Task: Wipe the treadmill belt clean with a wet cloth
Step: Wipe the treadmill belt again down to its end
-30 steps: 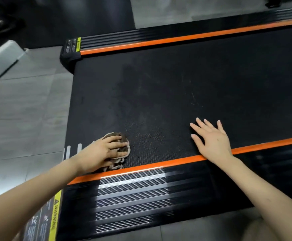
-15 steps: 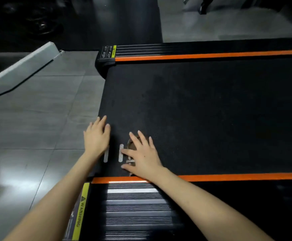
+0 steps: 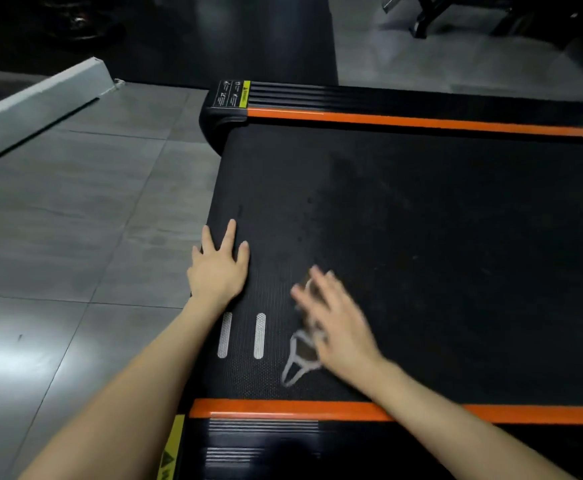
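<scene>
The black treadmill belt (image 3: 421,254) fills the right of the head view, and a darker damp patch shows toward its middle. A small brown cloth with a pale edge (image 3: 301,353) lies on the belt near its left end. My right hand (image 3: 337,322) presses on the cloth with spread, straight fingers and is blurred by motion. It hides most of the cloth. My left hand (image 3: 219,268) rests flat on the belt's left end, its fingers straight.
Orange side strips run along the near (image 3: 283,408) and far (image 3: 421,121) edges of the belt. Grey floor tiles (image 3: 75,220) lie to the left. A pale sloped beam (image 3: 37,98) sits at upper left and dark gym equipment (image 3: 432,12) at the top.
The cloth went from under my left hand to under my right. My left hand moved to the belt's left end, and my right hand now slides the cloth away from it.
</scene>
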